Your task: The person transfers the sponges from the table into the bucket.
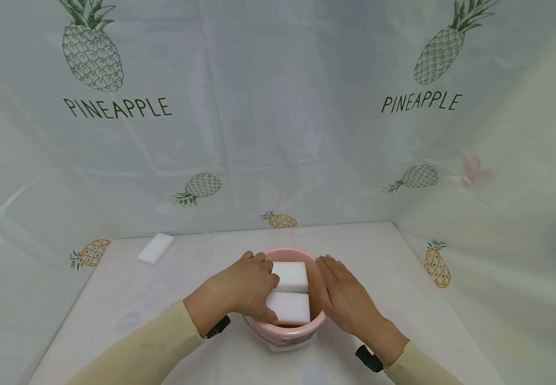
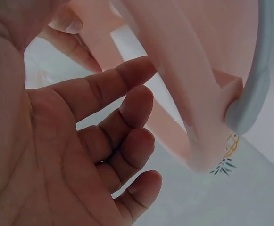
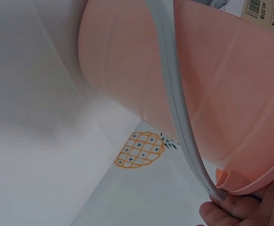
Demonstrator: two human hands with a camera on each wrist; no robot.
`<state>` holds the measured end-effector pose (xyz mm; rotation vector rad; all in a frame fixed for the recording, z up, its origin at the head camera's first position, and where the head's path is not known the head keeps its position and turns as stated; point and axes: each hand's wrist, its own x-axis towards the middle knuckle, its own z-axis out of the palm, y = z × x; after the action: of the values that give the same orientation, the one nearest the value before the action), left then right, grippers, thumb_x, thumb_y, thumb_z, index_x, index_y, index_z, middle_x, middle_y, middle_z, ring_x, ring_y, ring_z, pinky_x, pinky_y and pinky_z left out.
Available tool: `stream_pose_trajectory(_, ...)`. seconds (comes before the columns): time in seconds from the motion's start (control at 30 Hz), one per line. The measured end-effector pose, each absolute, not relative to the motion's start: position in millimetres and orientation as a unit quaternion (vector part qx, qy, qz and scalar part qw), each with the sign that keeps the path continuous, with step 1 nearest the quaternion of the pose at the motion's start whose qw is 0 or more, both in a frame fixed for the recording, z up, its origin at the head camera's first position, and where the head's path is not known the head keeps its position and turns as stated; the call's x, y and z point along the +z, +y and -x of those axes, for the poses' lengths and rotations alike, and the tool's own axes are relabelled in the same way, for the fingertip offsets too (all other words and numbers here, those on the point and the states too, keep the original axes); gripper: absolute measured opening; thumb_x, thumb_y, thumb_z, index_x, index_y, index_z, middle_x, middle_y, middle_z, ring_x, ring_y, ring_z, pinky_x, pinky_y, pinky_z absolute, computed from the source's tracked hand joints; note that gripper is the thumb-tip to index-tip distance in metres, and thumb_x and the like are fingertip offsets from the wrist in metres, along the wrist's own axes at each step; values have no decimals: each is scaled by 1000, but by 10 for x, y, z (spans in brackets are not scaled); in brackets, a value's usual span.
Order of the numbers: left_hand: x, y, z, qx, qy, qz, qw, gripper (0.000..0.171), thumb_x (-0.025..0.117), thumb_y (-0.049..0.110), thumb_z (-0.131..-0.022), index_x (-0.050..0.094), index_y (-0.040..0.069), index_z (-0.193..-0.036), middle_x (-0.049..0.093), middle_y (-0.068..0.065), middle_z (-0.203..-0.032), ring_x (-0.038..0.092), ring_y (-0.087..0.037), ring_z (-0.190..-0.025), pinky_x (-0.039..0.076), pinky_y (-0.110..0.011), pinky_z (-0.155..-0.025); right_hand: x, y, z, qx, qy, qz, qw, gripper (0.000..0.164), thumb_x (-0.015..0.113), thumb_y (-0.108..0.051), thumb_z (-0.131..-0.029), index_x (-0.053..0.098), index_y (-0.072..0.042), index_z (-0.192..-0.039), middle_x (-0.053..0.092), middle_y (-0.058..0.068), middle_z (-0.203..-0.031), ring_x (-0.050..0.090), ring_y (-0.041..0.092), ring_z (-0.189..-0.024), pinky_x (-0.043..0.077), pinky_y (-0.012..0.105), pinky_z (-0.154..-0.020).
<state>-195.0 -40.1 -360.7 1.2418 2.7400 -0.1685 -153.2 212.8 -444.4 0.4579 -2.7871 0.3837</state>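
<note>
Two white sponge blocks, a far one and a near one, lie side by side inside a pink bucket. At its left rim is my left hand, index fingertip and thumb overlapping the left edges of the blocks in the head view. The left wrist view shows the fingers of this hand loosely bent beside the rim, with nothing in the palm. My right hand rests along the right rim, fingers straight and together. Near its fingertips is one end of the grey bucket handle.
Another white sponge block lies at the table's far left. The white table meets a pale pineapple-printed curtain behind and along both sides. A printed label shows on the bucket.
</note>
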Motion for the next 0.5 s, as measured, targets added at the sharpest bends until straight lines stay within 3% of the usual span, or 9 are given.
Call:
stream_pose_trajectory(0.23,-3615,-414,1931,-55,907,-413,58,60,81,65,-79,77,16,-113,69,-1,-110,55,-17,-102,44,-38,-91,-4430,2118,1522,132,-971,-151,134,54,49,-31,-110,49,0,-155,50,17,-160,44,36,-152,33,52,-124)
stream_pose_trajectory(0.5,-3751,-451,1932,-54,898,-436,-11,53,71,62,-90,70,15,-115,66,-2,-111,53,-18,-101,43,-37,-89,-4445,2127,1535,129,-967,-161,150,53,51,-29,-110,51,1,-153,53,17,-157,47,36,-149,36,54,-122)
